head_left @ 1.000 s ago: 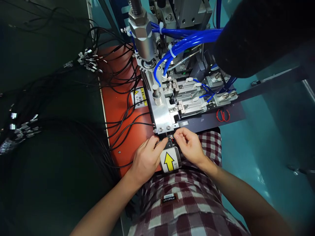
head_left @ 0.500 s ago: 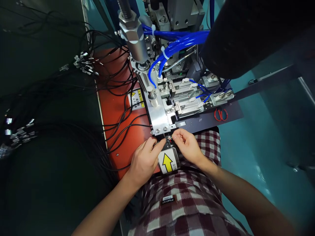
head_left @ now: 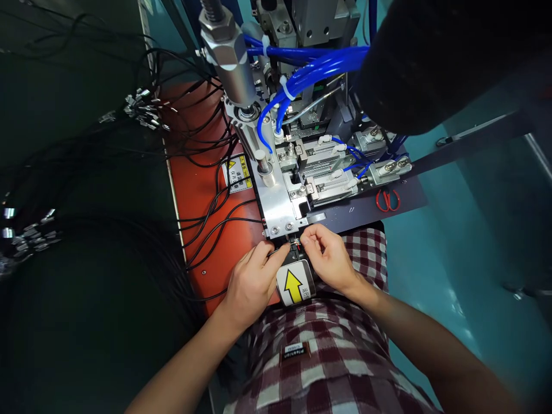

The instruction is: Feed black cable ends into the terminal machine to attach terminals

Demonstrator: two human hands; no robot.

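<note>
My left hand (head_left: 252,276) is closed, thumb and forefinger pinched on a thin black cable (head_left: 278,249) at the front of the machine. At the cable's end is a small metal connector (head_left: 295,242) with a bit of red beside it. My right hand (head_left: 326,257) is on the connector's other side, thumb and fingertips pressed together; what they pinch is too small to make out. Both hands are just below the machine's metal plate (head_left: 278,207). Between my wrists lies a white label with a yellow arrow (head_left: 295,284).
Black cables (head_left: 215,204) cross the orange-red mat (head_left: 194,190) on the left. Metal cable ends (head_left: 144,108) lie bunched at its edge. Blue air hoses (head_left: 319,66) arch over the machine. Red-handled scissors (head_left: 388,200) lie at the right. A large dark shape (head_left: 431,63) blocks the upper right.
The view has shifted very slightly. Both hands keep nearly the same pose at the small connector, and nothing has visibly been taken or let go.
</note>
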